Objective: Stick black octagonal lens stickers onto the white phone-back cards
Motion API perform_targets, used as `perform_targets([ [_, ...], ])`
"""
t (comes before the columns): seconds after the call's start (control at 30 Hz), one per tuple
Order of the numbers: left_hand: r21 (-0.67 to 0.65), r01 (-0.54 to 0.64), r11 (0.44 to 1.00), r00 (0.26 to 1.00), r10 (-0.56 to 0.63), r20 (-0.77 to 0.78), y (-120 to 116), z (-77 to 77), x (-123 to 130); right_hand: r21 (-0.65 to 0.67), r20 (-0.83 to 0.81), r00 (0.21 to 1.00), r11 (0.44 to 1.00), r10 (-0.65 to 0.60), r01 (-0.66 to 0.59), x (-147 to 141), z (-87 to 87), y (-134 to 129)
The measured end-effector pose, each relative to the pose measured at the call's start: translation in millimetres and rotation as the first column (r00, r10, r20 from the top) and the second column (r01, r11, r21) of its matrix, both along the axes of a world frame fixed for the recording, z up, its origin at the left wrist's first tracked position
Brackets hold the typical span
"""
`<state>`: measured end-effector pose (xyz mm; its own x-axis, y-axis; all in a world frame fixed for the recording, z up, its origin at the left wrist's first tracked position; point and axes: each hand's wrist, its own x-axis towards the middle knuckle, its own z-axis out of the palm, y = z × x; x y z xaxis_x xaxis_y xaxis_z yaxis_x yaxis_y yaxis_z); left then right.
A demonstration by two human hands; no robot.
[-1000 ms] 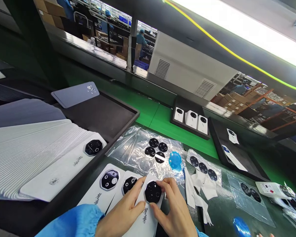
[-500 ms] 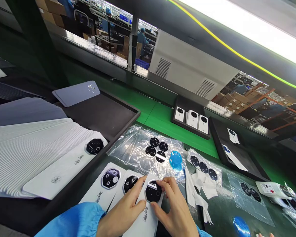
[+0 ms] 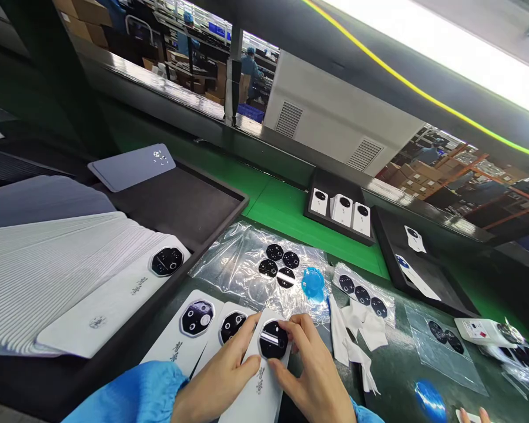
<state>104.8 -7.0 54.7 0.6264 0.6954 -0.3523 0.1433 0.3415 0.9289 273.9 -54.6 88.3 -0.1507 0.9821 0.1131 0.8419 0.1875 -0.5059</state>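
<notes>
A white phone back cover (image 3: 261,385) lies in front of me, with a black octagonal camera lens plate (image 3: 273,339) near its top end. My left hand (image 3: 220,376) grips the cover's left edge, thumb on its face. Thumb and fingers of my right hand (image 3: 312,370) close around the right side of the lens plate, pressed against the cover. To the left lie two more white covers, one with a purplish-black plate (image 3: 197,318), the other with a black plate (image 3: 233,326) partly covered by my left fingers.
A fanned stack of white covers (image 3: 70,264) fills the left tray (image 3: 203,194). Loose lens plates (image 3: 274,252) lie on clear plastic (image 3: 233,264), beside blue film (image 3: 312,283) and white scraps (image 3: 352,320). Farther right are dark trays (image 3: 449,282). Another person's fingers (image 3: 474,417) show bottom right.
Both hands keep nearly the same hold on the cover and lens plate. The view has shifted slightly. The other person's fingers at bottom right have come farther into view, with something white beside them.
</notes>
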Motion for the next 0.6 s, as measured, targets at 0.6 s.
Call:
perform_targets([
  [0.6,-0.022,-0.136,0.991,0.991,0.135,-0.017,-1.6,0.0,-2.4,0.002,0.096,0.995,1.000,-0.001,0.001,-2.0,6.5,-1.6],
])
